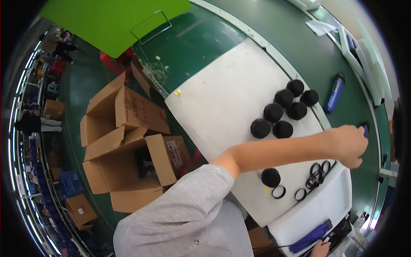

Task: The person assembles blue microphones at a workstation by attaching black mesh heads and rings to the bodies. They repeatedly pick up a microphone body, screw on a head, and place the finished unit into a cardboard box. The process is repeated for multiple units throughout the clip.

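My left arm, in a grey sleeve, stretches across the white board to the far right. My left hand (349, 145) is closed there, over the green table. Past its fingers shows the end of a dark blue cylinder (366, 128), mostly hidden by the hand. At the lower right edge my right hand (321, 249) is only partly in view, beside a blue tube-shaped item (311, 237) and black parts; its grip is unclear. Several black faceted caps (273, 112) stand grouped on the board. Another black cap (271, 177) sits near my forearm, with black rings (278, 192) close by.
A white tray (280, 225) lies along the board's right edge. A blue cylinder with black ends (335, 93) lies on the green table. Open cardboard boxes (102, 171) stand at left, below a lime-green panel (107, 25) and a wire handle (152, 28). People are in the left background.
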A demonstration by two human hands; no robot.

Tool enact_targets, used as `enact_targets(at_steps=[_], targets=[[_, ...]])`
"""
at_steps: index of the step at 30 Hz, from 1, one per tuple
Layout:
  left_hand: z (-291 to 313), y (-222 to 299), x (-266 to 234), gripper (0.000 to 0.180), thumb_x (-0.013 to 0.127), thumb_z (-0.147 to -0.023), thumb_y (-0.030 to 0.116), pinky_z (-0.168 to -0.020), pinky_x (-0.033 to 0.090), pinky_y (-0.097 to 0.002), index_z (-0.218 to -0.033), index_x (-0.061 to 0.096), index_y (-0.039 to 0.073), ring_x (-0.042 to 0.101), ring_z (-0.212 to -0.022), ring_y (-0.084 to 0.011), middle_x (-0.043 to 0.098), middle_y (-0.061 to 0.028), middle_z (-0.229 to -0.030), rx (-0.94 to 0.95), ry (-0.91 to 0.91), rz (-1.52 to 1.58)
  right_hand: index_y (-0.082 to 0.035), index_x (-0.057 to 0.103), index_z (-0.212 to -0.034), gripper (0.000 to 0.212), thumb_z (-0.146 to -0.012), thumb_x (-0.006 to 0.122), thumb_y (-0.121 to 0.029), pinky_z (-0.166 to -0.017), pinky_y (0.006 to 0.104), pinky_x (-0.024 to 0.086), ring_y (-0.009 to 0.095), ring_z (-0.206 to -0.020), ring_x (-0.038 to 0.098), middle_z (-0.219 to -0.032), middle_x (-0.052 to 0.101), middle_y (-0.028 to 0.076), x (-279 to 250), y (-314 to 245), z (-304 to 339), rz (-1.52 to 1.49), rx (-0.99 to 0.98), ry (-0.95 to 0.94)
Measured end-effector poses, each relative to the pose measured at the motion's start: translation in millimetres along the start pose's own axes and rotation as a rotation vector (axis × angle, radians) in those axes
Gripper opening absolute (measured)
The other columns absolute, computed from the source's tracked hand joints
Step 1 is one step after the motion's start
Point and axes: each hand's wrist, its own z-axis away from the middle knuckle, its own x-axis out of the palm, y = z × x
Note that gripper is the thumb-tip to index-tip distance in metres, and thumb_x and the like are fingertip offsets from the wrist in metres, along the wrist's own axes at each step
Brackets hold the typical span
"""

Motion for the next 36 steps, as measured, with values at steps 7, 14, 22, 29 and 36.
enact_targets(at_steps=[7, 14, 22, 29, 36], targets=[[26, 19, -22, 0.043, 0.064, -0.086, 0.027, -0.081, 0.054, -0.0476, -0.105, 0.053, -0.01, 0.065, -0.089, -0.0413, 0.057, -0.0285, -0.101, 0.096, 0.212, -0.074, 0.007, 0.045, -0.142, 0.06, -0.107, 0.036, -0.041, -0.112, 0.0387, 0.034, 0.038, -0.136, 0.044, -0.147, 0.046, 0.026, 162, 106, -18, -0.613, -0.05, -0.102], [62, 40, -63, 0.039, 0.065, -0.088, 0.027, -0.088, 0.053, -0.0423, -0.101, 0.058, -0.009, 0.066, -0.092, -0.0389, 0.059, -0.0279, -0.099, 0.177, 0.362, -0.133, 0.005, 0.06, -0.109, 0.022, -0.096, 0.061, -0.013, -0.088, 0.0404, 0.046, 0.032, -0.095, 0.057, -0.102, 0.059, 0.018, 119, 30, 54, -0.491, -0.236, 0.678], [69, 38, -65, 0.039, 0.066, -0.089, 0.027, -0.086, 0.052, -0.0424, -0.101, 0.06, -0.009, 0.065, -0.092, -0.0389, 0.06, -0.0265, -0.097, 0.243, 0.432, -0.212, 0.002, 0.062, -0.085, 0.02, -0.088, 0.071, -0.016, -0.062, 0.0351, 0.038, 0.02, -0.066, 0.047, -0.075, 0.051, 0.008, 93, -9, 74, -0.658, -0.269, 0.367], [69, 35, -67, 0.039, 0.065, -0.09, 0.028, -0.085, 0.053, -0.0433, -0.101, 0.06, -0.009, 0.065, -0.092, -0.0392, 0.061, -0.0256, -0.097, 0.173, 0.39, -0.187, 0.005, 0.063, -0.091, 0.039, -0.094, 0.064, -0.034, -0.062, 0.0339, 0.043, 0.018, -0.067, 0.051, -0.075, 0.058, 0.009, 52, 69, 65, -0.654, -0.028, 0.316], [55, 41, -59, 0.043, 0.061, -0.093, 0.034, -0.084, 0.052, -0.0443, -0.096, 0.065, -0.008, 0.066, -0.089, -0.0384, 0.065, -0.0231, -0.086, 0.126, 0.076, -0.042, 0.005, 0.065, -0.115, 0.046, -0.098, 0.061, -0.037, -0.069, 0.0321, 0.047, 0.019, -0.088, 0.06, -0.113, 0.062, 0.018, -51, 107, 118, -0.599, 0.102, 0.335]])
